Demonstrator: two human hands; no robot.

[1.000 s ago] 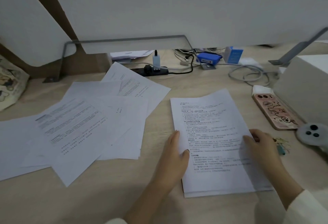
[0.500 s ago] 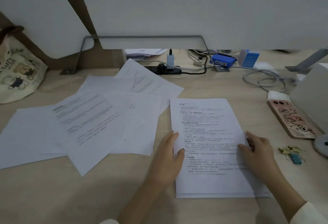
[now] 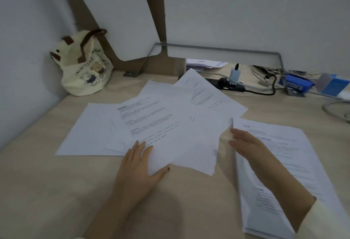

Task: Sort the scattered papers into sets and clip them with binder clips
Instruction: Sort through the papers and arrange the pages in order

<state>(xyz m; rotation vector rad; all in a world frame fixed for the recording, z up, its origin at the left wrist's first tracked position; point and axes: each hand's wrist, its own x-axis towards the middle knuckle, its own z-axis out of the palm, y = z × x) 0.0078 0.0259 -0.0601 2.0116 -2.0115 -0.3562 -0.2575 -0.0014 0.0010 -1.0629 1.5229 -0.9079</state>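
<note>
Our left hand (image 3: 141,165) lies flat, fingers spread, on the scattered papers (image 3: 170,125) at centre frame. Our right hand (image 3: 246,145) rests open over the stacked set (image 3: 287,163) — holding nothing. A tote bag (image 3: 85,68) sits upper left, contents hidden.

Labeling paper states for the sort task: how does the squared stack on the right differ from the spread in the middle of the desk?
The squared stack has its edges aligned as one pile; the scattered papers fan out at mixed angles, overlapping. The right hand and forearm lie across the stack; the left hand rests flat on the spread's near corner. Both are white printed sheets lying flat on the desk, unclipped as far as visible.
</note>
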